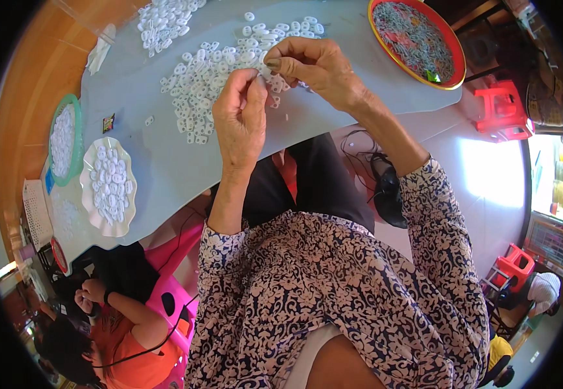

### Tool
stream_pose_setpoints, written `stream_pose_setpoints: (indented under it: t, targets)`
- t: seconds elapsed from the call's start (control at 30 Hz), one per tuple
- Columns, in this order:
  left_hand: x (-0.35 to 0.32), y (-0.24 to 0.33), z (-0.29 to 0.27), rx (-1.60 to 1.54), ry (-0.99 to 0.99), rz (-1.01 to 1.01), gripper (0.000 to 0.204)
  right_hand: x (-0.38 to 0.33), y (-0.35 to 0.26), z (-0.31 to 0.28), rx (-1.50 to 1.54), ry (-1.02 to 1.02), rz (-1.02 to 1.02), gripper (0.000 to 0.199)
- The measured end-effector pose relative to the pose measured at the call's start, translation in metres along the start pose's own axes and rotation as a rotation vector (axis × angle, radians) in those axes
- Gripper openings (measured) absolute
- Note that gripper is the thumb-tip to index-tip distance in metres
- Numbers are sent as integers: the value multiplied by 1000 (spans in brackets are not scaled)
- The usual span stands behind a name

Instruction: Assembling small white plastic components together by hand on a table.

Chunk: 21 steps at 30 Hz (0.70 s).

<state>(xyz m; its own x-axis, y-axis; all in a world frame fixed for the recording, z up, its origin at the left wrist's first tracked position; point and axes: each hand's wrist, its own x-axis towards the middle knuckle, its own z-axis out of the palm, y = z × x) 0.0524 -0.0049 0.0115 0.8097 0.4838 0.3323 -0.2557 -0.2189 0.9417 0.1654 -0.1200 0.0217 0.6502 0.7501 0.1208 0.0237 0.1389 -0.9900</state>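
Observation:
My left hand (239,117) is raised over the table, thumb and index finger pressed together. Beside it, my right hand (317,68) pinches close to the left fingertips, nearly touching them. What lies between the fingers is too small and too covered to make out. Under and beyond both hands spreads a loose pile of small white oval plastic pieces (197,94), many with two holes. Part of that pile is hidden by my hands.
The grey table (158,155) also bears another white heap (165,23), a scalloped plate (89,194) of white pieces, a green basket (79,136) and a small dark packet (108,123). A red basin (379,40) of thin grey pieces stands right. A person in orange (132,350) sits left; red stools (505,110) stand right.

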Motion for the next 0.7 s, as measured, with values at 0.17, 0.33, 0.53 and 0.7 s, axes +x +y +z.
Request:
stream_pose_setpoints:
  t: [0.17, 0.33, 0.53, 0.7]
  targets:
    - [-2, 4, -2, 64, -82, -80, 17, -2, 1, 0, -217, -18, -158, 9]
    - [-7, -1, -3, 24, -55, -44, 16, -14, -2, 14, -208, 61, -53, 14]
    - [-6, -1, -4, -75, 47, -172, 18, -10, 5, 34, -112, 232, -80, 14]
    - [-13, -5, -14, -46, 26, -156, 17, 21, 3, 21, -607, 161, -246, 18]
